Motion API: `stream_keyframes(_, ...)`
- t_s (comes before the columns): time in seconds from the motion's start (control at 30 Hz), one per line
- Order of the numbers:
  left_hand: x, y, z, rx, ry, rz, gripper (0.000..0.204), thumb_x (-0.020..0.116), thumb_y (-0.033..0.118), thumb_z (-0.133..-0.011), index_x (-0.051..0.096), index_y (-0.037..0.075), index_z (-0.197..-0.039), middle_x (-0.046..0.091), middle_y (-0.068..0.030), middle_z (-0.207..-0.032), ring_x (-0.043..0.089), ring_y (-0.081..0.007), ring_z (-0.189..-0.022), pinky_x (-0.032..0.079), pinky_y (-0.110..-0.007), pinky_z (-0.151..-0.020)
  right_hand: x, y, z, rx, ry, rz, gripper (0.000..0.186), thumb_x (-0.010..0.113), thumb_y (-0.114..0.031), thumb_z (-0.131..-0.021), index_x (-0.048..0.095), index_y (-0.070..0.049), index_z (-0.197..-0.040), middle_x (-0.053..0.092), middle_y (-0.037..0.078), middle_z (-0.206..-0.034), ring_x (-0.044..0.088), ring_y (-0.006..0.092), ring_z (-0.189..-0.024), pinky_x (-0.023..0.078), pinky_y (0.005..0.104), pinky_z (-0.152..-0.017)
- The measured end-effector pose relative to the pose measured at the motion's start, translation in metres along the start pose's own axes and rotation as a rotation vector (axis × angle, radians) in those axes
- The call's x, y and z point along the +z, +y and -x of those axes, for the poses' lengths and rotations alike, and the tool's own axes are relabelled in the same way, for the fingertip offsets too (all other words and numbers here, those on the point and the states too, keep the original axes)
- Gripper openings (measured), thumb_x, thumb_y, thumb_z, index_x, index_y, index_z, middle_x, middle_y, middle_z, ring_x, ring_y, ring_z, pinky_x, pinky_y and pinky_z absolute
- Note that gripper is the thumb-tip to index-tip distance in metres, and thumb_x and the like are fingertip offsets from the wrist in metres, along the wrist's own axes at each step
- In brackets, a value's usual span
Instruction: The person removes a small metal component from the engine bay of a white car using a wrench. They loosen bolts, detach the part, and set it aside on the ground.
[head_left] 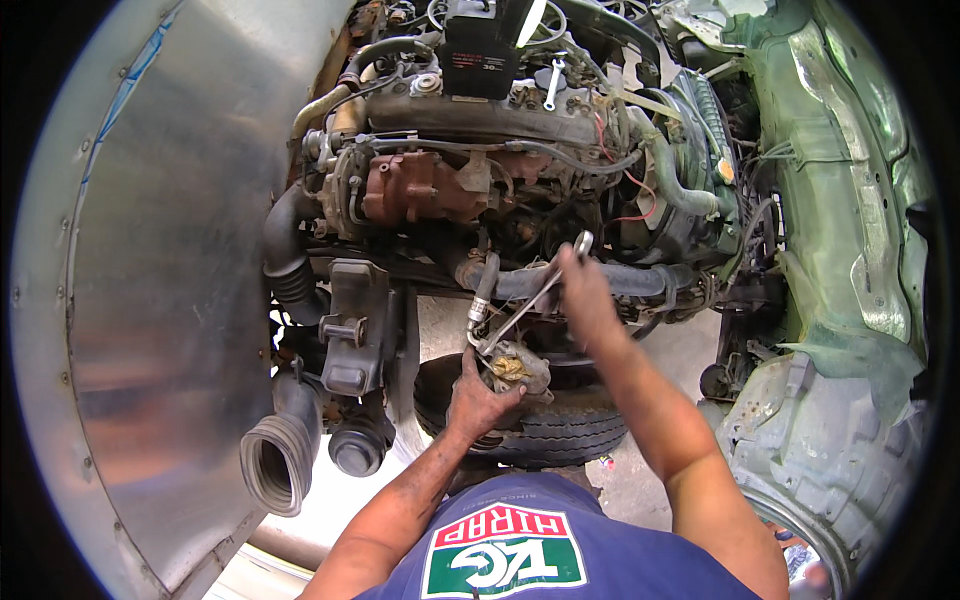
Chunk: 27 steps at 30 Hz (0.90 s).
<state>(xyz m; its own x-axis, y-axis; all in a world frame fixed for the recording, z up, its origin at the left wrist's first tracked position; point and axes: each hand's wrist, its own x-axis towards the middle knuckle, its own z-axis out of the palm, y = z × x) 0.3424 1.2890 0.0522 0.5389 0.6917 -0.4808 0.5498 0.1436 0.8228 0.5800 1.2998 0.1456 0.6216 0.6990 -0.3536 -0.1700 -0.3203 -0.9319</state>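
My right hand [585, 295] grips the upper end of a long silver spanner [535, 295], whose lower end sits on a fitting at a small grimy metal part [515, 365]. My left hand [480, 400] holds that part from below, fingers wrapped on it. Both hands work low in an exposed vehicle engine [480, 170], just above a black tyre [545, 430]. A metal pipe end [480, 300] hangs right beside the spanner's lower end.
A large shiny metal panel [170, 280] fills the left. Black ribbed hoses [280, 455] hang at lower left of the engine. Another spanner [553, 85] lies on top of the engine near a black box [480, 50]. Green bodywork [840, 250] curves along the right.
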Motion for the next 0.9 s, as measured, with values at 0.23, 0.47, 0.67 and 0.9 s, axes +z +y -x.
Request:
stream_keyframes(0.23,0.002,0.001,0.003,0.030,0.031,0.056,0.129,0.097,0.040,-0.074,0.022,-0.009,-0.167,0.063,-0.0360,-0.145,0.066,-0.0479,-0.134,0.051,-0.048,-0.115,-0.024,0.039,-0.003,0.004,0.162,-0.128,0.047,0.047,-0.046,-0.119,0.061,-0.005,-0.099,0.071,0.009,-0.078,0.064,0.0131,-0.054,0.047,0.0279,-0.045)
stream_keyframes(0.47,0.010,-0.005,-0.006,0.139,0.141,-0.080,0.124,0.097,0.038,-0.074,0.028,-0.011,-0.165,0.061,-0.0340,-0.148,0.063,-0.0448,-0.137,0.049,-0.047,-0.118,-0.083,-0.061,0.019,-0.310,0.204,0.154,0.048,0.044,-0.045,-0.120,0.058,-0.005,-0.096,0.067,0.003,-0.071,0.063,0.0121,-0.054,0.050,0.0285,-0.050)
stream_keyframes(0.67,-0.005,0.006,-0.004,0.053,0.034,-0.040,0.122,0.097,0.037,-0.074,0.031,-0.011,-0.164,0.065,-0.0329,-0.146,0.066,-0.0418,-0.135,0.051,-0.045,-0.116,-0.104,0.033,0.134,-0.184,-0.297,0.811,0.043,0.063,-0.042,-0.111,0.064,-0.001,-0.124,0.076,0.027,-0.094,0.076,0.0439,-0.080,0.060,0.0537,-0.075)
stream_keyframes(0.9,-0.004,-0.006,-0.007,0.142,0.002,0.107,0.113,0.099,0.032,-0.075,0.038,-0.013,-0.159,0.068,-0.0290,-0.142,0.068,-0.0359,-0.132,0.051,-0.042,-0.115,-0.065,0.201,0.214,0.044,-0.603,1.238,0.033,0.060,-0.033,-0.108,0.068,-0.003,-0.119,0.074,0.028,-0.116,0.076,0.0442,-0.107,0.063,0.0542,-0.090)
